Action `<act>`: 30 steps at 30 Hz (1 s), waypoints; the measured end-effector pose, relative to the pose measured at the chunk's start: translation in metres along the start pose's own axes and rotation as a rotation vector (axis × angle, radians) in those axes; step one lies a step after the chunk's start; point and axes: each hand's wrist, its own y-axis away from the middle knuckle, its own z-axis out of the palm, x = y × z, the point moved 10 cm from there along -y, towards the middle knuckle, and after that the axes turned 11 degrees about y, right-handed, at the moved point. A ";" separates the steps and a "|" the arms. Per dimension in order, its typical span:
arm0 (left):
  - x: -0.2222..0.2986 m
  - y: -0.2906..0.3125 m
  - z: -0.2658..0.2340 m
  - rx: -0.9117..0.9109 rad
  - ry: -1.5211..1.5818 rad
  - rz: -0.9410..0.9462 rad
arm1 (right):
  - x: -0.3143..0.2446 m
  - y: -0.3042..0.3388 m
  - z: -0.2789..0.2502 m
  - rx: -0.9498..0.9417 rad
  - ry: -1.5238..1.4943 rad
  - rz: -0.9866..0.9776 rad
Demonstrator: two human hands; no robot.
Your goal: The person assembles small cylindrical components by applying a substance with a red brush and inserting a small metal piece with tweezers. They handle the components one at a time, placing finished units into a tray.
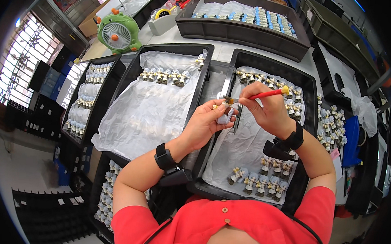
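Note:
My left hand is closed around a small figurine with pale and white parts and a dark end pointing up. My right hand pinches a thin red-handled brush with a yellow knob at its back end. The brush's front end meets the figurine's dark end; the fingers partly hide where they touch. Both hands are above the left side of a black tray lined with white paper. Rows of similar figurines stand along its near side, with more at its far and right sides.
Left of it, another paper-lined black tray holds a short row of figurines. A narrower tray stands farther left. Behind are a green fan, a tape dispenser and a dark grey crate. Loose figurines crowd the right.

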 end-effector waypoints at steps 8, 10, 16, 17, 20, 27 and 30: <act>0.003 -0.001 -0.002 -0.001 0.019 0.019 | -0.003 -0.003 -0.008 0.025 0.107 -0.028; 0.003 -0.001 -0.003 0.016 0.021 0.029 | 0.006 -0.001 -0.023 0.103 0.106 0.050; 0.005 -0.003 -0.003 0.004 0.067 0.039 | 0.001 0.000 -0.032 0.200 0.023 -0.009; 0.005 -0.003 -0.002 0.003 0.062 0.041 | -0.001 0.001 -0.029 0.197 0.035 -0.048; 0.005 -0.002 -0.002 0.001 0.055 0.044 | -0.004 0.001 -0.018 0.157 0.008 -0.073; 0.005 -0.002 0.000 0.000 0.033 0.040 | 0.004 0.002 -0.002 0.093 -0.017 -0.050; 0.005 -0.002 0.000 -0.004 0.017 0.044 | 0.005 0.004 -0.003 0.096 -0.019 -0.006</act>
